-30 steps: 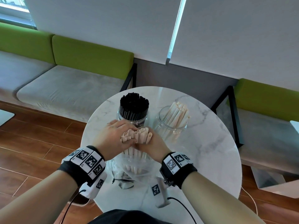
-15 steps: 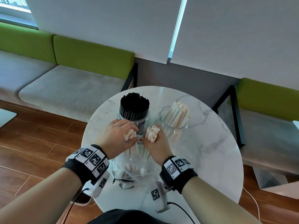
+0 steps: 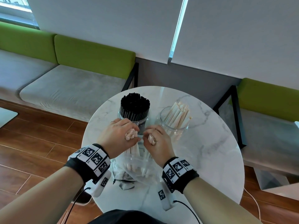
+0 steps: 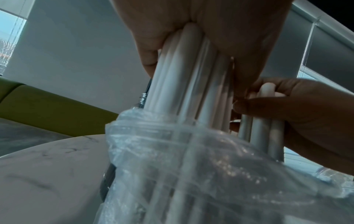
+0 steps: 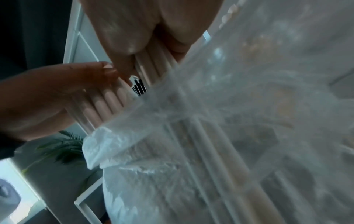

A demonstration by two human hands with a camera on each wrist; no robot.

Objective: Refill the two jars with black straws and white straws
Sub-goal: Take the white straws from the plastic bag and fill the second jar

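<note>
Two glass jars stand at the back of the round marble table [image 3: 210,151]. The left jar [image 3: 134,119] is packed with black straws [image 3: 135,105]. The right jar [image 3: 174,125] holds a loose lean of white straws [image 3: 177,113]. In front of them a clear plastic bag [image 3: 137,168] stands with more white straws in it. My left hand [image 3: 119,136] grips one bundle of white straws [image 4: 189,75] upright in the bag. Beside it my right hand [image 3: 157,139] grips a smaller bundle [image 5: 153,63] of them, its lower part inside the bag [image 5: 210,136].
An empty crumpled wrapper with black ties [image 3: 124,183] lies on the table near the front edge. Grey benches with green backrests [image 3: 93,57] line the wall behind. The floor [image 3: 32,143] to the left is wood.
The one bundle that both hands held together has been split in two. My right hand has drawn its share a little to the right, away from the left hand's share.
</note>
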